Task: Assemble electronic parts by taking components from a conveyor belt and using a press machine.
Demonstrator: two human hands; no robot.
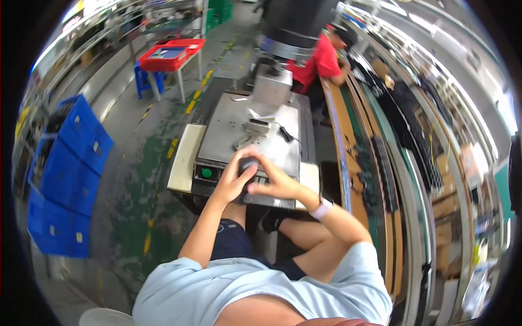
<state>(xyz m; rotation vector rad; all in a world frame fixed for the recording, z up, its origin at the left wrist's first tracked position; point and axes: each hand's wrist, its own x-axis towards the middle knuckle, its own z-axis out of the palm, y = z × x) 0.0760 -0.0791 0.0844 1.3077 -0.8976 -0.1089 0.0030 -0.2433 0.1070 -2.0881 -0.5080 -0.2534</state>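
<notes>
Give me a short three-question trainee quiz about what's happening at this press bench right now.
1. True or false: both hands, left hand and right hand, hold the small dark rounded part.
2. What colour is the round button on the grey metal machine's front panel?
A red B green C yellow
3. Fill in: the stacked plastic crates on the person's left are ____.

Key: 1 true. 2 B. 3 blue.

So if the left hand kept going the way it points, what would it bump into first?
Probably the small white fixture on the grey machine plate. The left hand points up across that plate, though depth is hard to judge.
</notes>
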